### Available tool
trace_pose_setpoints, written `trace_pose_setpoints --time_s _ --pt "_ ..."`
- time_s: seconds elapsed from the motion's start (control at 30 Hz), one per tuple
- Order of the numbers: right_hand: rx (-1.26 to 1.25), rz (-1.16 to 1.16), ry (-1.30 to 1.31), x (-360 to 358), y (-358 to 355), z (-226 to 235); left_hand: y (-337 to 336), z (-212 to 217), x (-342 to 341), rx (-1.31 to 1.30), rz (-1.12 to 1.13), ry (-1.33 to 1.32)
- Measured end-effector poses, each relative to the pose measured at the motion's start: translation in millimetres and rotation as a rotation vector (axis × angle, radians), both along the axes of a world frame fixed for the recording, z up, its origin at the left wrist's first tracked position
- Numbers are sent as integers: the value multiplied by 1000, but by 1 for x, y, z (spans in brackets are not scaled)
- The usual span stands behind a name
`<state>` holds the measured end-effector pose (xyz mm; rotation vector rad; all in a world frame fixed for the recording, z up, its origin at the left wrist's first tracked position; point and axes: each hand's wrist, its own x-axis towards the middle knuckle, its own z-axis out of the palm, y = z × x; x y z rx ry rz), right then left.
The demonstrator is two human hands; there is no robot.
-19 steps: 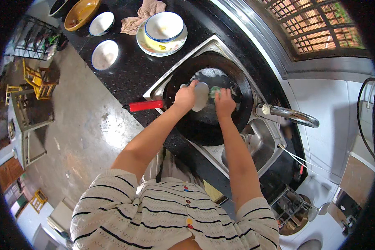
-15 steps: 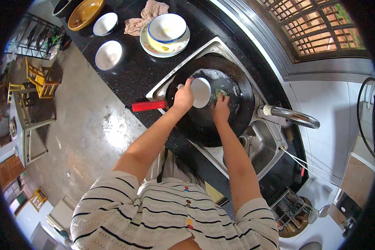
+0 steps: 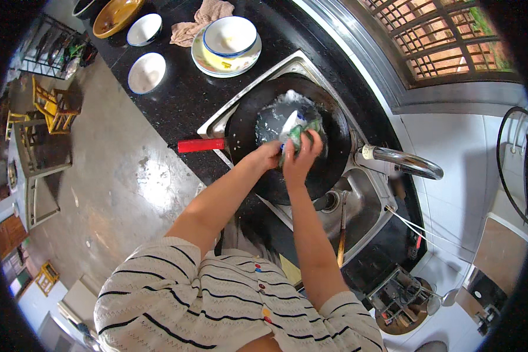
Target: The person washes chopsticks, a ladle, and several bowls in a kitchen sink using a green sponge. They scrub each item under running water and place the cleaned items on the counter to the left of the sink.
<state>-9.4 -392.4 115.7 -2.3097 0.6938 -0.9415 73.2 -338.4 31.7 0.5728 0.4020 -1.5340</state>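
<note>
My left hand (image 3: pixel 268 155) grips a white bowl (image 3: pixel 291 121) with blue markings, tilted on its side above a large dark wok (image 3: pixel 336 120). My right hand (image 3: pixel 304 156) presses a green-and-white scrubbing cloth (image 3: pixel 300 136) against the bowl, covering much of it. Both hands are closed and close together. Sudsy water (image 3: pixel 268 120) lies in the wok, which rests over the steel sink (image 3: pixel 299 58), its red handle (image 3: pixel 200 145) pointing left over the counter.
On the black counter (image 3: pixel 185 97) stand a stacked bowl (image 3: pixel 230 35) and plates (image 3: pixel 222 67), two more bowls (image 3: pixel 146 73), a brown dish (image 3: pixel 118 17) and a crumpled cloth (image 3: pixel 202 22). The faucet (image 3: pixel 402 159) reaches in on the right. A long-handled utensil (image 3: pixel 341 232) leans in the other basin.
The bowl has turned from facing up to tilted on its side. My right hand has brought the green cloth from the water onto the bowl, and the hands have come together.
</note>
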Motion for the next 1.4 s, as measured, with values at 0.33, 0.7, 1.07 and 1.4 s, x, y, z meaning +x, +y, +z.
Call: trace_pose_setpoints --time_s 0.33,0.7,1.07,1.4 --pt "1325 6 19 12 -86 0 14 49 5 130 -243 -367" --pt "1194 186 -215 2 -91 -75 17 62 30 16 -115 -31" --pt "755 64 -55 16 -87 -79 38 61 38 69 -150 -551" --pt "-51 173 658 -15 -49 -95 21 35 18 315 229 -557"
